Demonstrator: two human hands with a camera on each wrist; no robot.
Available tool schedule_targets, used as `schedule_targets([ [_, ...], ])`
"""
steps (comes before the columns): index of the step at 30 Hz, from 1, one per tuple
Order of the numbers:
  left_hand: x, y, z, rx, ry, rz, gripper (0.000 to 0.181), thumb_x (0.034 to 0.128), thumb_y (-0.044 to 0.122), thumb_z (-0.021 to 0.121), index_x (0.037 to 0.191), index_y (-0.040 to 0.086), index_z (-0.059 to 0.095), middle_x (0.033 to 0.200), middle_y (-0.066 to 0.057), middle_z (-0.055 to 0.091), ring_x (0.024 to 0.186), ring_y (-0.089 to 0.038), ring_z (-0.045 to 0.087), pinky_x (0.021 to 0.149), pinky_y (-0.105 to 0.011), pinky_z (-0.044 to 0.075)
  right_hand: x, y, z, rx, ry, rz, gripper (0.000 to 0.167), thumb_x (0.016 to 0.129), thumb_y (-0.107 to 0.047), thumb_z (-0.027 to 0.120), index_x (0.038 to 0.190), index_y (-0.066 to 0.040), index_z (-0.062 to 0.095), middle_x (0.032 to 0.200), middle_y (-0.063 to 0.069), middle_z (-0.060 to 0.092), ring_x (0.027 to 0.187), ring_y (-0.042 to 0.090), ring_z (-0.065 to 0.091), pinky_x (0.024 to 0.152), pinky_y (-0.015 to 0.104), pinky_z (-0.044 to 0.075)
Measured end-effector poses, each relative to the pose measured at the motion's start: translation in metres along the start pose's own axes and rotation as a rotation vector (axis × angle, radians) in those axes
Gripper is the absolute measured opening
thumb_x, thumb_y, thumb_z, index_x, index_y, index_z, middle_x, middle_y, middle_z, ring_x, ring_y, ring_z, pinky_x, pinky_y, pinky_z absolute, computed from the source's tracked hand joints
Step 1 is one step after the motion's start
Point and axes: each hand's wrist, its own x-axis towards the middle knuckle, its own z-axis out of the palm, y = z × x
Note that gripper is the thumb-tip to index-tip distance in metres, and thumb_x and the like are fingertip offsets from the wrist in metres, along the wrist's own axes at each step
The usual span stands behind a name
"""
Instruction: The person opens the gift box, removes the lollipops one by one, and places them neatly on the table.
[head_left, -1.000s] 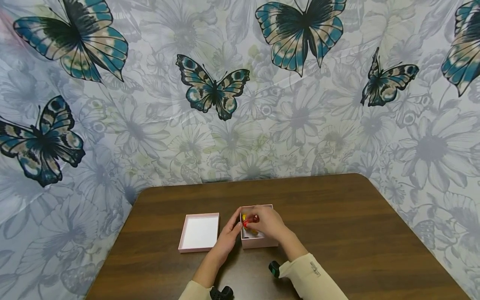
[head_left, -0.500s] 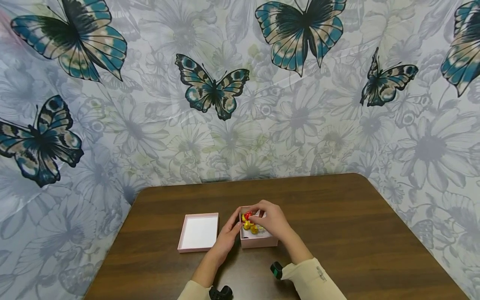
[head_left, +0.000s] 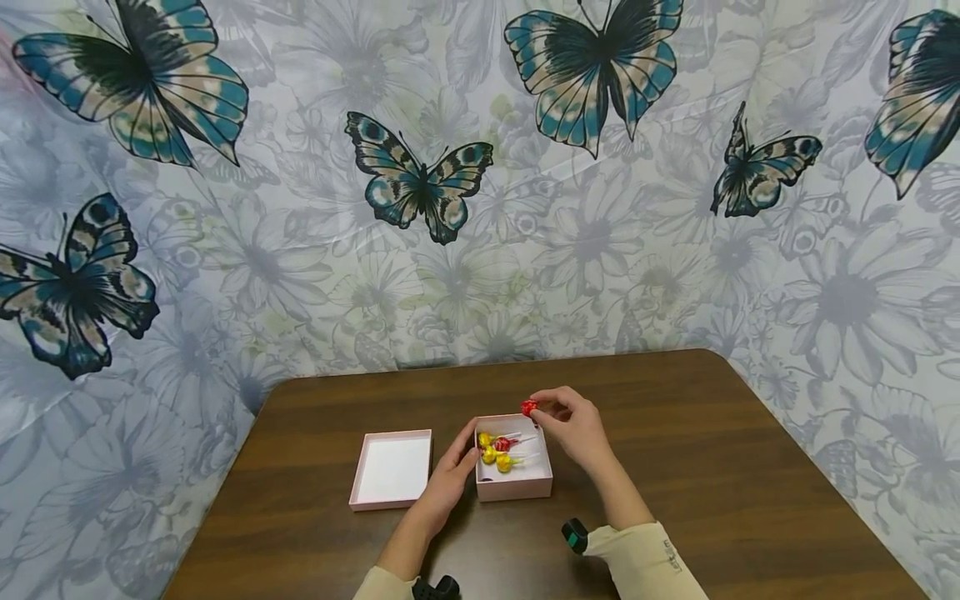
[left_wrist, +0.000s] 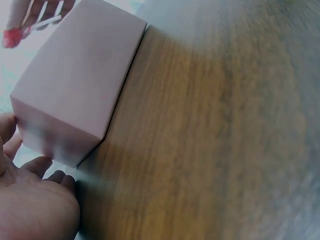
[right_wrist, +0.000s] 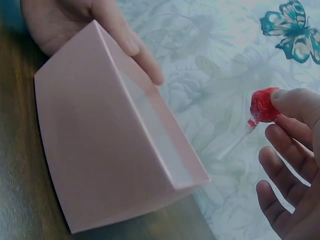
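Note:
A lollipop in red wrapping (right_wrist: 264, 105) is pinched between the thumb and forefinger of my right hand (head_left: 573, 425), its white stick hanging down. That hand is over the far right corner of an uncovered pink box (head_left: 516, 490). Inside the box lie several lollipops: yellow ones (head_left: 504, 462) grouped at the left and a red one (head_left: 502, 445) among them. My left hand (head_left: 444, 485) rests against the box's left side with fairly straight fingers. In the left wrist view, the fingertips touch the box's wall (left_wrist: 60, 142); the box hides its contents there.
The box's shallow lid (head_left: 390, 471) lies inside up, left of my left hand. Everything stands on a brown wooden table (head_left: 675, 467). Behind it hangs a backdrop (head_left: 480, 292) with butterflies and flowers. A dark wrist camera (head_left: 575, 536) sits at my right sleeve.
My right hand has come up out of the box towards the far right, bringing the red lollipop over the rim. The lollipops inside are now in plain sight. My left hand stays at the box.

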Motion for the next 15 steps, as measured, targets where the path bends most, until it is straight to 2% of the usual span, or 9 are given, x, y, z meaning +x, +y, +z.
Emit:
schedule_targets([
  [5,0.0,0.001,0.0,0.001,0.0,-0.004,0.052,0.1085,0.03,0.04,0.158,0.038,0.025,0.169,-0.007,0.015,0.156,-0.04,0.007,0.12,-0.07,0.005,-0.001,0.004,-0.004,0.022,0.02,0.035,0.018,0.089,-0.019,0.077,0.106,-0.02,0.074,0.103,0.006,0.068,0.085,0.014,0.059,0.073,0.019,0.051],
  [8,0.0,0.002,0.0,0.011,-0.007,0.002,0.053,0.1087,0.029,0.04,0.158,0.037,0.024,0.17,-0.007,0.014,0.156,-0.041,0.006,0.12,-0.07,0.005,-0.001,0.007,-0.006,0.037,0.037,0.029,0.019,0.088,-0.017,0.077,0.107,-0.018,0.074,0.103,0.006,0.07,0.085,0.012,0.06,0.074,0.018,0.052],
  [15,-0.001,0.0,0.001,0.022,-0.003,0.002,0.053,0.1089,0.029,0.039,0.159,0.036,0.024,0.169,-0.008,0.014,0.156,-0.041,0.006,0.119,-0.07,0.004,0.0,0.015,-0.016,0.144,0.109,0.06,0.02,0.087,-0.015,0.077,0.107,-0.012,0.073,0.093,0.011,0.073,0.077,0.008,0.062,0.067,0.017,0.052],
])
